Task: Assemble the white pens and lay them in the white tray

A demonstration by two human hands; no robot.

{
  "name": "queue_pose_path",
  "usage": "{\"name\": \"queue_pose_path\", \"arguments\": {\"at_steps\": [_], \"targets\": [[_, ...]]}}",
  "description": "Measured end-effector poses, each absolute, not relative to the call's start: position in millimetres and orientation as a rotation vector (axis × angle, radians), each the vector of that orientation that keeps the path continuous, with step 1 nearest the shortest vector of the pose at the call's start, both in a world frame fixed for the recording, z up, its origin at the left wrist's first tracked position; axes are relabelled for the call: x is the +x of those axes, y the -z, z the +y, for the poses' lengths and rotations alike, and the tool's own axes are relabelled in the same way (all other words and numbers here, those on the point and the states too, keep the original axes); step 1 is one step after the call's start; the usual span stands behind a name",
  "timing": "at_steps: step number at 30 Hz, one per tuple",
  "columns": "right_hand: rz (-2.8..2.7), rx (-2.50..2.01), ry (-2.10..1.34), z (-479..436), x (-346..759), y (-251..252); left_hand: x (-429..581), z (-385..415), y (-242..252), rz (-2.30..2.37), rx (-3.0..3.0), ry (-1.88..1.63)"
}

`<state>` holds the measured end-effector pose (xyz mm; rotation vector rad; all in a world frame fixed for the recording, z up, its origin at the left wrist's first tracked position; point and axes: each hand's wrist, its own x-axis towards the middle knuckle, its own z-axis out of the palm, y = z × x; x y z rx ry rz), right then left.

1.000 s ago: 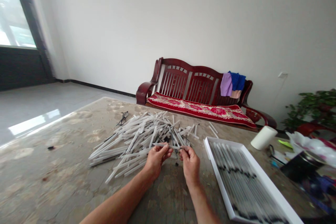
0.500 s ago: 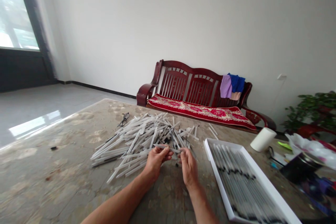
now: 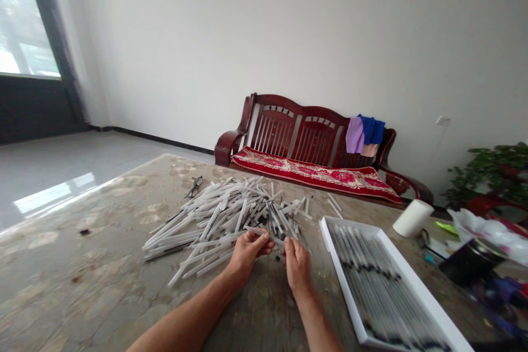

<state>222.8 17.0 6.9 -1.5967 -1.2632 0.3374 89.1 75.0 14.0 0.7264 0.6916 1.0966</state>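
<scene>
Near the front of a big pile of whitish pen tubes, my left hand pinches a slim, pale pen between thumb and fingers. The pen slants down toward my right hand, whose closed fingertips are at its other end. What lies between those right fingertips is too small and blurred to make out fully. To the right of my hands is a white open box holding rows of translucent pens with dark tips.
Glasses lie behind the pile on the stone-patterned table. A white roll, a black cup and a plastic bag stand at the right. Beyond the table is a red wooden bench.
My hands have shifted very slightly down, and the pen tilts a little more toward my right hand. The pile and the box look the same.
</scene>
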Motion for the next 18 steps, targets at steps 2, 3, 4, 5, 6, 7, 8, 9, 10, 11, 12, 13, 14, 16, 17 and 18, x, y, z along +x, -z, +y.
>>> {"name": "queue_pose_path", "arguments": {"at_steps": [2, 3, 4, 5, 6, 7, 8, 9, 10, 11, 12, 13, 14, 16, 17, 18], "targets": [[-1.237, -1.607, -0.391, 16.9, 223.2, -6.1, 89.4, 74.6, -13.8, 0.701, 0.724, -1.104], [-1.243, -1.592, -0.41, 16.6, 223.4, -5.9, 89.2, 74.5, -13.8, 0.703, 0.72, -1.112], [-1.26, -1.574, -0.415, 16.3, 223.6, -5.7, 88.8, 74.3, -13.8, 0.703, 0.72, -1.116], [-1.281, -1.559, -0.402, 15.9, 223.8, -5.7, 88.3, 74.1, -13.8, 0.701, 0.724, -1.117], [-1.301, -1.553, -0.377, 15.7, 224.0, -5.7, 87.9, 73.9, -13.8, 0.699, 0.731, -1.114], [-1.311, -1.558, -0.35, 15.5, 224.2, -5.7, 87.5, 73.7, -13.7, 0.695, 0.742, -1.106], [-1.308, -1.574, -0.33, 15.5, 224.3, -5.6, 87.3, 73.5, -13.6, 0.693, 0.753, -1.097], [-1.299, -1.595, -0.328, 15.7, 224.5, -5.5, 87.2, 73.3, -13.4, 0.692, 0.763, -1.089], [-1.286, -1.615, -0.341, 15.8, 224.7, -5.4, 87.2, 73.3, -13.2, 0.693, 0.77, -1.085], [-1.275, -1.63, -0.363, 16.0, 224.9, -5.3, 87.2, 73.4, -13.1, 0.697, 0.773, -1.085], [-1.275, -1.636, -0.385, 16.2, 225.0, -5.3, 87.2, 73.6, -13.0, 0.703, 0.774, -1.088], [-1.287, -1.632, -0.398, 16.3, 225.2, -5.4, 87.0, 74.0, -13.1, 0.709, 0.775, -1.092], [-1.309, -1.619, -0.396, 16.3, 225.1, -5.5, 86.7, 74.3, -13.3, 0.714, 0.775, -1.097], [-1.339, -1.58, -0.365, 16.3, 224.4, -5.8, 85.7, 74.6, -14.0, 0.713, 0.78, -1.104], [-1.334, -1.56, -0.358, 16.3, 223.6, -5.8, 85.2, 74.5, -14.4, 0.707, 0.783, -1.103], [-1.31, -1.542, -0.378, 16.2, 222.6, -5.7, 84.7, 74.3, -14.8, 0.697, 0.79, -1.1]]}}
